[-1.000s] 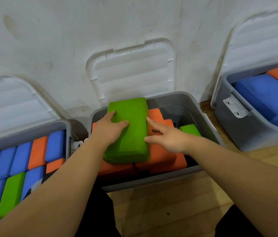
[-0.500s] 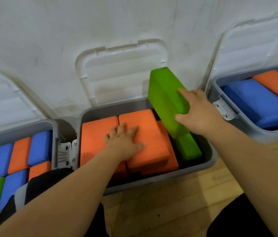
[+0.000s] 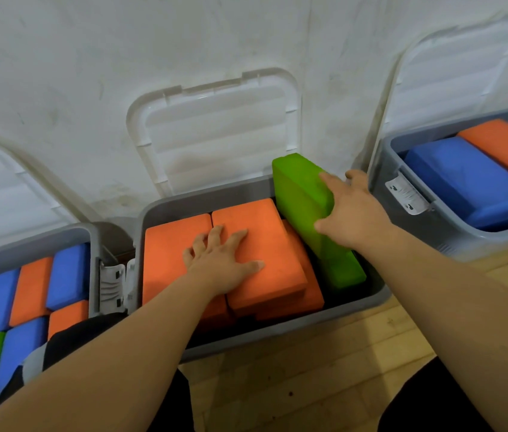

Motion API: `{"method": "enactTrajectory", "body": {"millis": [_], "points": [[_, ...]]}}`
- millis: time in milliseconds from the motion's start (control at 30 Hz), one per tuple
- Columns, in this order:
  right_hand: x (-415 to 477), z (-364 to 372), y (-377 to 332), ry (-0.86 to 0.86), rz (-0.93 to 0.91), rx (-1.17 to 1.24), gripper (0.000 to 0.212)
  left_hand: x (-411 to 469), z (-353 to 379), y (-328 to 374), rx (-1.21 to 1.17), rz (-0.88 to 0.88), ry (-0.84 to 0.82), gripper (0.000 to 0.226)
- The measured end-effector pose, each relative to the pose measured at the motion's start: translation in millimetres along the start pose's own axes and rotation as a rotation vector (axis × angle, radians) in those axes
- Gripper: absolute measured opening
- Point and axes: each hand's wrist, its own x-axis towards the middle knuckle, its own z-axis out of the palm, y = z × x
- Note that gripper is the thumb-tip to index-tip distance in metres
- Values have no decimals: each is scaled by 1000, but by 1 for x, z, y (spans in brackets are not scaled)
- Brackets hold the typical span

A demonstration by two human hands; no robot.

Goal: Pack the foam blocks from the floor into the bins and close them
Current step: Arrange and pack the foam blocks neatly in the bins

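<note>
1. Lower left of the frame: the left bin point(image 3: 28, 241) is packed with blue, orange and green foam blocks standing on edge. Its pale lid point(image 3: 3, 188) leans against the wall behind it.
2. A white latch point(image 3: 110, 285) hangs on that bin's right end, just beside the middle bin point(image 3: 277, 335).
3. Centre: the middle bin stands open, and its lid point(image 3: 218, 132) is upright against the wall.
4. Orange blocks point(image 3: 174, 254) fill the left and centre of this bin in layers. My left grip point(image 3: 221, 263) lies flat on the top two, released, with fingers spread across the seam between them.
5. Right side of the same bin: the green block point(image 3: 299, 194) is tilted. Its upper end rises above the rim near the back right corner, and its lower end is down in the gap beside the orange stack.
6. My right grip point(image 3: 352, 213) grasps that green block from the right side – thumb on the near edge, fingers wrapped over the top.
7. A second green block point(image 3: 343, 269) sits lower in the gap, towards the front wall.
8. Upper right: the right bin point(image 3: 452, 238) holds a blue block point(image 3: 465, 179) and an orange block point(image 3: 505, 145), and its lid point(image 3: 465, 73) leans on the wall.
9. Bottom: wooden floor point(image 3: 293, 385).
</note>
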Motion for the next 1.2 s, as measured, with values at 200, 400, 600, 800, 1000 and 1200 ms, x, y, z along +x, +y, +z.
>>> {"method": "enactTrajectory", "body": {"millis": [200, 400, 600, 800, 1000, 1200], "points": [[4, 3, -2, 399, -148, 272, 63, 2, 3, 0, -7, -2, 7, 85], [11, 13, 3, 261, -204, 204, 78, 4, 3, 2, -4, -7, 8, 84], [14, 24, 1, 118, -218, -2, 118, 3, 4, 4, -8, -7, 18, 83], [23, 5, 6, 294, -252, 123, 87, 4, 8, 7, -7, -3, 49, 82], [31, -18, 7, 245, -224, 31, 72, 4, 14, 10, -8, -14, 143, 82], [40, -23, -5, 123, -183, -126, 71, 21, 13, 15, 22, -69, 277, 78]]}}
